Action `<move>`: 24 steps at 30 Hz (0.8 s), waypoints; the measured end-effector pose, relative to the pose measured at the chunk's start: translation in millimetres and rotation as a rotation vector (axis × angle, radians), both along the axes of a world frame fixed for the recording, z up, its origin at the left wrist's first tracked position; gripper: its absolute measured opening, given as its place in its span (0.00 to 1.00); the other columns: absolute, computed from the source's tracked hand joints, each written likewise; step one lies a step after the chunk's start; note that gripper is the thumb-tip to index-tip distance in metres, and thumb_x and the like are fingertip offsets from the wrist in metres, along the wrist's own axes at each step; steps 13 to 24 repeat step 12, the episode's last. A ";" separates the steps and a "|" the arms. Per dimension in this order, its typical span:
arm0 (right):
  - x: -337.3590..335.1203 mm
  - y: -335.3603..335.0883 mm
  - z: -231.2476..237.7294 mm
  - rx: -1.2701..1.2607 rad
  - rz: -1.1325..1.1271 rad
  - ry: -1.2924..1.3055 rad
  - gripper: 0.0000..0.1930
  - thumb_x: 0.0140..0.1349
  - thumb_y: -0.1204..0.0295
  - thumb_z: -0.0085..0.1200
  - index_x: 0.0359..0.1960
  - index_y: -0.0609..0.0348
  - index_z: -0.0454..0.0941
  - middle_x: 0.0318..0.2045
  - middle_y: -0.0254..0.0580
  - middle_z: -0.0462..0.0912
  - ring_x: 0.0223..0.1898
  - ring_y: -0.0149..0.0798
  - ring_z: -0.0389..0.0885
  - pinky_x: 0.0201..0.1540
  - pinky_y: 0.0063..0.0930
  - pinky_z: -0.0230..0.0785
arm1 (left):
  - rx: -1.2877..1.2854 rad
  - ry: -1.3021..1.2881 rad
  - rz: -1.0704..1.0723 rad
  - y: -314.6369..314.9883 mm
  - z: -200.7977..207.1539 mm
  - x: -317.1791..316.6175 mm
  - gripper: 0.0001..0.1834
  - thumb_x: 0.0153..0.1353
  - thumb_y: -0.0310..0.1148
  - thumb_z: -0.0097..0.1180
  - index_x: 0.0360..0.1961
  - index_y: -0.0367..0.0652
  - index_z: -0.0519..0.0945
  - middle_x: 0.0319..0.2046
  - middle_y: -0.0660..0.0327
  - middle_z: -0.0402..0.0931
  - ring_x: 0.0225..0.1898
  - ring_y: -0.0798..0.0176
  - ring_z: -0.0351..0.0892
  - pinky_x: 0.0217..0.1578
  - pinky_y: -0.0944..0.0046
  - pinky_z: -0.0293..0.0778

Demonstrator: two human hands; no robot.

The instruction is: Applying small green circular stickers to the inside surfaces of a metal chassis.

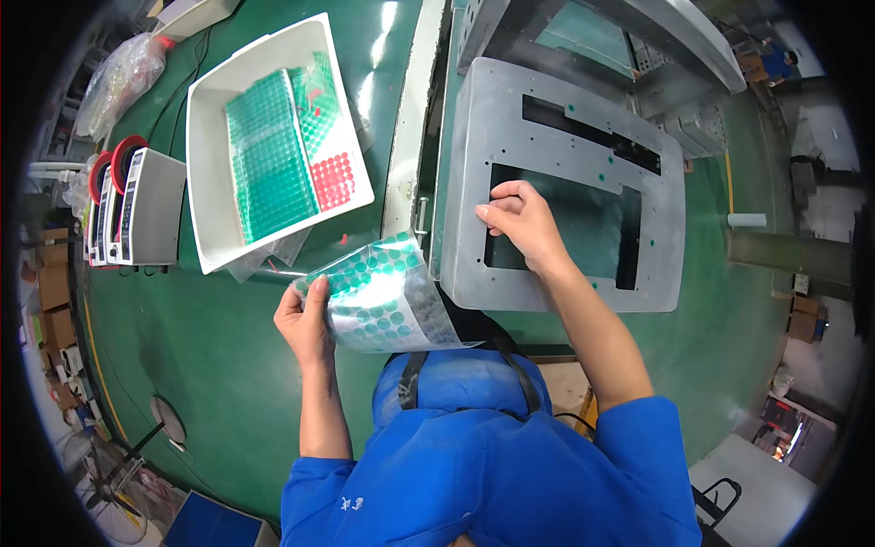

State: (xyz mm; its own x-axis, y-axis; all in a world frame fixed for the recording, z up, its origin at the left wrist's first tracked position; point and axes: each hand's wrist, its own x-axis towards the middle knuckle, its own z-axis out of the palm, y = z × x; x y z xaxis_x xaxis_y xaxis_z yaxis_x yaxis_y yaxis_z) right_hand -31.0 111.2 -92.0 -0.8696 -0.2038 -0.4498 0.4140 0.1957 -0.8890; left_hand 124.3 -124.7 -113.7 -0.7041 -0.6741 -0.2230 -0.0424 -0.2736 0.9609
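My left hand (308, 321) pinches the left edge of a clear, curling sheet of round green stickers (372, 321), with gaps among its rows. Over the left part of a grey metal panel (567, 150), my right hand (527, 226) has its thumb and index finger pinched together. Anything between those fingertips is too small to make out. The panel has a large rectangular opening, a long slot near its far side and small holes. Several small green dots (612, 160) sit on its face, mostly toward the right side.
A white bin (202, 182) to the left holds green sticker sheets (264, 150) and a red sticker sheet (334, 180). Left of it stand boxy devices (146, 208) with red rings on top. An upright metal frame (656, 32) rises behind the panel. Plastic wrap (123, 82) lies at far left.
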 end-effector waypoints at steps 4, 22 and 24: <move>-7.2 9.1 -19.8 -0.131 0.023 -0.149 0.11 0.50 0.75 0.56 0.35 0.62 0.69 0.28 0.36 0.74 0.27 0.28 0.73 0.32 0.21 0.68 | -0.013 -0.011 -0.040 2.1 0.7 13.2 0.06 0.49 0.27 0.60 0.25 0.35 0.77 0.21 0.68 0.73 0.22 0.78 0.66 0.24 0.79 0.61; -7.3 10.8 -40.0 -0.260 -0.047 -0.157 0.14 0.48 0.74 0.59 0.34 0.62 0.69 0.25 0.38 0.75 0.23 0.30 0.72 0.28 0.22 0.69 | -0.221 0.068 -0.212 14.7 -13.7 26.0 0.11 0.49 0.31 0.58 0.30 0.32 0.77 0.24 0.63 0.73 0.25 0.73 0.68 0.28 0.77 0.62; -7.3 10.8 -40.0 -0.260 -0.047 -0.157 0.14 0.48 0.74 0.59 0.34 0.62 0.69 0.25 0.38 0.75 0.23 0.30 0.72 0.28 0.22 0.69 | -0.221 0.068 -0.212 14.7 -13.7 26.0 0.11 0.49 0.31 0.58 0.30 0.32 0.77 0.24 0.63 0.73 0.25 0.73 0.68 0.28 0.77 0.62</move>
